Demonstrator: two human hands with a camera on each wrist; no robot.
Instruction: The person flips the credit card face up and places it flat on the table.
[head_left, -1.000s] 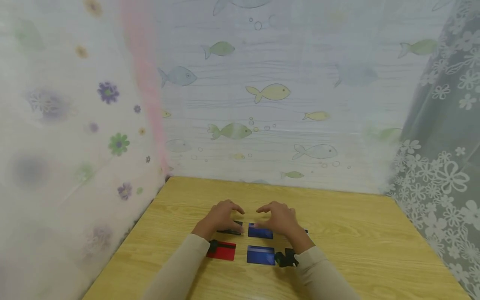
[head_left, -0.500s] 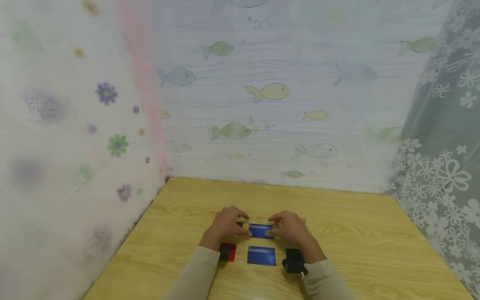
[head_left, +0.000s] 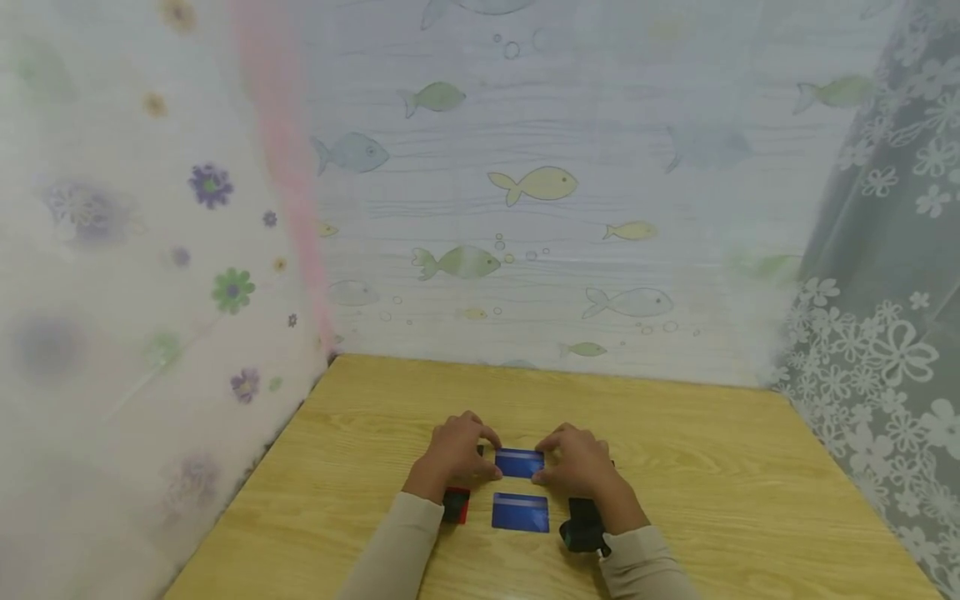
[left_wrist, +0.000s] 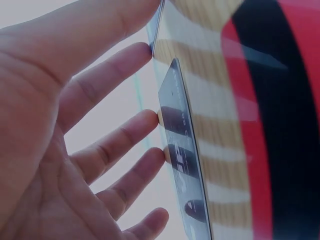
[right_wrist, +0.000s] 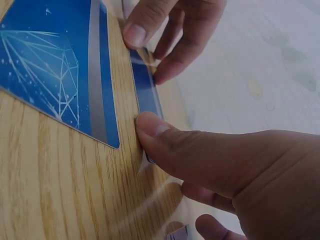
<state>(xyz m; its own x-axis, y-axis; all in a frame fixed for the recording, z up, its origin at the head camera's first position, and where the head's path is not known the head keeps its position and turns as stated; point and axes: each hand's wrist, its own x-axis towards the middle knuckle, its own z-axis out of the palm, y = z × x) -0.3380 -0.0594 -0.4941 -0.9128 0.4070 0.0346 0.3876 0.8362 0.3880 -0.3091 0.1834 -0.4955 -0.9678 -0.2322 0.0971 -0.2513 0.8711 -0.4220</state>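
Note:
A blue card (head_left: 519, 463) lies in the back row, between my two hands. My left hand (head_left: 454, 447) is at its left edge, thumb and index fingertips at the corners. In the left wrist view two more fingertips of this hand (left_wrist: 75, 130) touch a dark card (left_wrist: 182, 150). My right hand (head_left: 579, 457) is at the blue card's right edge; in the right wrist view its thumb (right_wrist: 152, 125) presses on that edge. A second blue card (head_left: 521, 512), with a grey stripe (right_wrist: 97, 65), lies nearer the front. The fingers of both hands are extended, not curled round the card.
A red card with a black stripe (left_wrist: 255, 115) is partly hidden by the left wrist in the head view. A dark card (head_left: 581, 507) lies by the right wrist, behind a black wrist camera (head_left: 581, 537). Printed curtains border the wooden table (head_left: 712, 467).
Both hands have come down to the sides of the back blue card, the left moving right and the right moving slightly right. Their fingertips now meet its edges.

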